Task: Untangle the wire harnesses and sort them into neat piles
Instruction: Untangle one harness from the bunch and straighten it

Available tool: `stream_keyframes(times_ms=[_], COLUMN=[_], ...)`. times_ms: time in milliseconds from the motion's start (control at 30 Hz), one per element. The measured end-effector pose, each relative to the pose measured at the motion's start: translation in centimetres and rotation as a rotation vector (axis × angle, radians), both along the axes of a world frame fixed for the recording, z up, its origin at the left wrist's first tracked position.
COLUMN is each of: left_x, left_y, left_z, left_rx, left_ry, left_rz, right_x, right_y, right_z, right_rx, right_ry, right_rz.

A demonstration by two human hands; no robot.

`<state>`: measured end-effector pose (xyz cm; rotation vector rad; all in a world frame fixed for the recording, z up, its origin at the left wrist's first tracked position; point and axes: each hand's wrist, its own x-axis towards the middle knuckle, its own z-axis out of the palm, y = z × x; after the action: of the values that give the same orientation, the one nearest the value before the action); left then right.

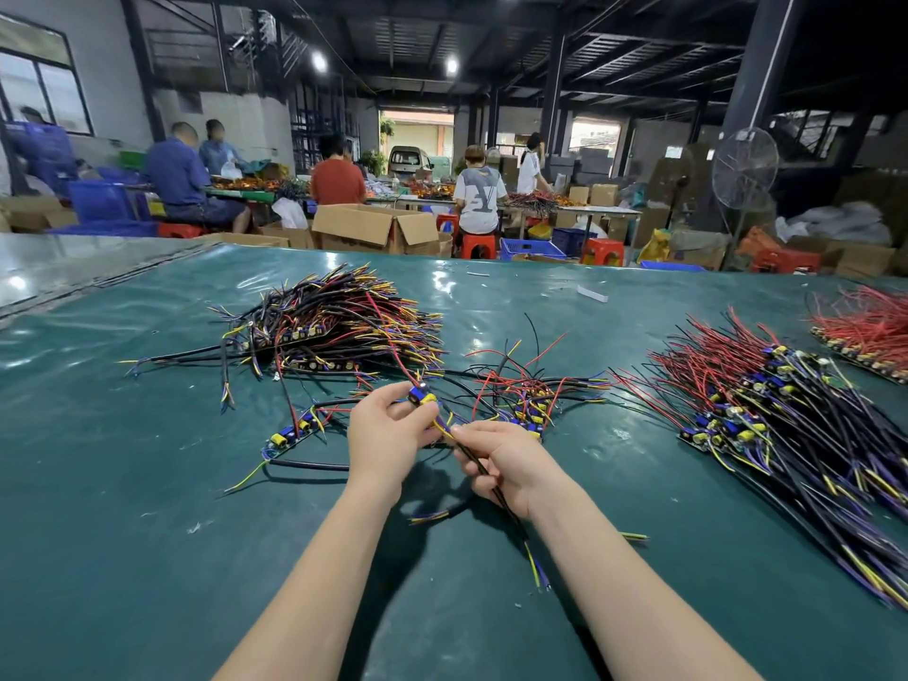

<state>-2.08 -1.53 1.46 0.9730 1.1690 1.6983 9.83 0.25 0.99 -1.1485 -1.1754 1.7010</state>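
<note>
Over glossy mat [147,533], left hand [388,435] pinches harness [421,396]; right hand [511,459] grips slim cable [479,466].

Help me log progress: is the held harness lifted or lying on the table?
Lifted: left hand grips its circuit board, right hand pinches its black cable, their shadow on the table below.

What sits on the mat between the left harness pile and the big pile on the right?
Head view: a small loose tangle lies there; nearer the camera, the left hand and right hand grip one harness.
</note>
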Motion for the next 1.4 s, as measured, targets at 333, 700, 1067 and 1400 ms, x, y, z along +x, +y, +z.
stream_keyframes(times_ms=[333, 700, 1067, 1400], left_x=[-0.1, -0.3, -0.1, -1.7], left_y=[-0.2, -0.1, -0.5, -0.2], left_z=[0.5, 0.4, 1.0, 1.3], left_rx=[-0.062, -0.019, 0.06, 0.108], left_ry=[-0.218, -0.164, -0.143, -0.244], left_rz=[-0.056, -0.037, -0.054, 0.069], right_x=[0.4, 0.1, 0.6, 0.4], right_y=[0.0, 0.1, 0.2, -0.1], right_z=[0.5, 0.0, 1.1, 0.5], right_rx=[0.043, 0.058, 0.015, -0.126], right_ry=[-0.07, -0.032, -0.082, 0.062], right_rz=[0.061, 0.089, 0.174, 0.277])
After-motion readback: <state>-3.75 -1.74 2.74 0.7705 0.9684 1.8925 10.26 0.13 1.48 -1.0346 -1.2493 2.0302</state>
